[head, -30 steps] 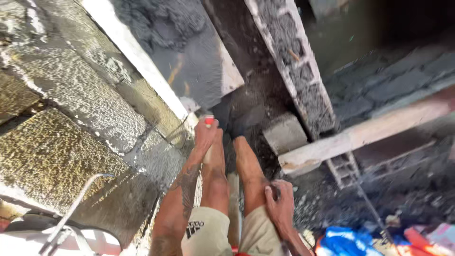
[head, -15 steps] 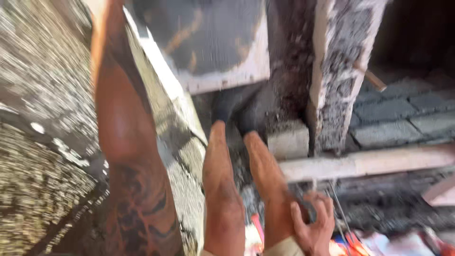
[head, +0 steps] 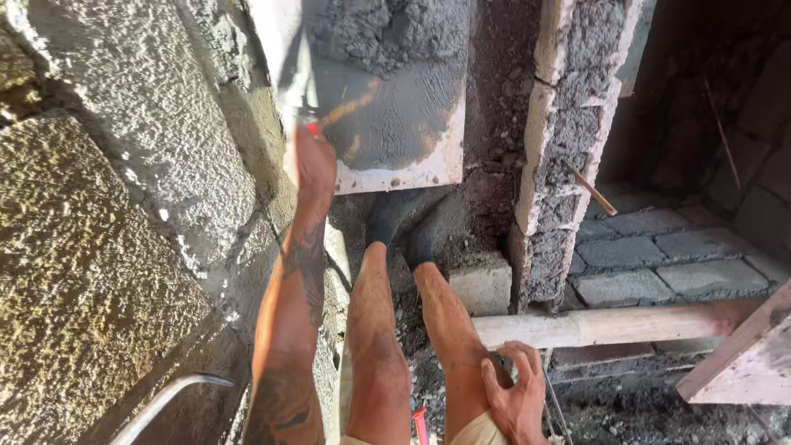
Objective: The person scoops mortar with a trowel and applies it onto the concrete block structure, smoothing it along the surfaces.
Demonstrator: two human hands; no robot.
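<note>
Left hand (head: 315, 161) grips the mortar board (head: 387, 124) at its lower-left corner, upper centre of frame; right hand (head: 515, 394), half-curled, rests on the knee, lower right.

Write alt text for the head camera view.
The person's left hand grips a flat board loaded with grey mortar beside a rough plastered wall. The right hand rests on the right leg, above a pale wooden plank and grey concrete blocks.
</note>
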